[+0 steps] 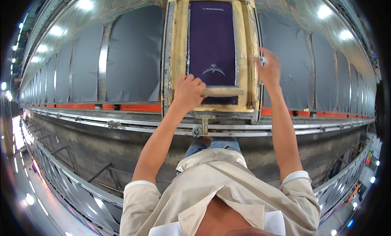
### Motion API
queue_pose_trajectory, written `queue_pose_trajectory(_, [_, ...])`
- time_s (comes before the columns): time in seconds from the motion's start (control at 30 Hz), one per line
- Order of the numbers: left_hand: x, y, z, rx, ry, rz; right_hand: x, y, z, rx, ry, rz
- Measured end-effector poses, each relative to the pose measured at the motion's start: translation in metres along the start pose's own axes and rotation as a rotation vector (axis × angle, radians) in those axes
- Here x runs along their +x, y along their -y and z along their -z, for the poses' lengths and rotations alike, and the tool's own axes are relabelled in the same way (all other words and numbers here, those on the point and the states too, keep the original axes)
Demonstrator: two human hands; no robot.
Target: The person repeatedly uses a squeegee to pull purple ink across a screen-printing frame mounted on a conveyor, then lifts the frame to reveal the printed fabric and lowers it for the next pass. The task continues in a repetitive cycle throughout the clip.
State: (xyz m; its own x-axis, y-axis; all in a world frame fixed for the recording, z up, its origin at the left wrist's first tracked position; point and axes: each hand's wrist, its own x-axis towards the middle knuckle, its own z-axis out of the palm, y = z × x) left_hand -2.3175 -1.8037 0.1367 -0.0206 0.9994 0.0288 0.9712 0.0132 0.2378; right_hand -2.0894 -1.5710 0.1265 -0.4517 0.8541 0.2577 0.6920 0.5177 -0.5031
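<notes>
A lamp-lit workshop surrounds a long, shiny tabletop (103,59), which stretches away to both sides of the frame (249,40).

Nearest, on the person's side of the frame, come a beige shirt (228,181) with white sleeve edges and a bit of blue jeans (229,144). Between the jeans and the frame, a metal rail (252,130) runs along the tabletop, with a round grey knob (197,132) just off the frame's near end. An orange strip (138,108) shows along the tabletop's near edge, left and right of the frame.

Inside the frame, at its near end, the squeegee (225,91) lies crosswise over the dark purple mesh (211,36). The hands are well apart: the left hand (189,91) is closed around the squeegee's left end, while the right hand (269,67) curls at a small white knob (263,61) on the frame's right side; it is blurred, so I cannot tell whether it grips.

Beyond the squeegee, a white arched emblem (213,70) shows on the mesh, with a line of print (212,9) near the frame's far end. Grey panels (136,53) lie in rows to the frame's left and right, shrinking with distance.
</notes>
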Motion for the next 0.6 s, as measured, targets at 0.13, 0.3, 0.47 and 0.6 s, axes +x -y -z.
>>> queue_pose_trajectory(0.13, [-0.003, 0.003, -0.007, 0.015, 0.018, -0.032, 0.008, -0.075, -0.038, 0.091, 0.094, -0.559])
queue_pose_trajectory(0.3, [-0.014, 0.014, -0.007, -0.074, -0.037, 0.029, 0.012, -0.050, -0.028, 0.119, -0.025, -0.480])
queue_pose_trajectory(0.47, [-0.037, 0.033, 0.028, -0.132, -0.110, 0.044, 0.019, 0.003, -0.004, 0.240, -0.085, -0.536])
queue_pose_trajectory(0.6, [-0.084, 0.130, 0.048, -0.142, -0.179, 0.061, 0.002, 0.082, -0.093, 0.303, -0.136, -0.382])
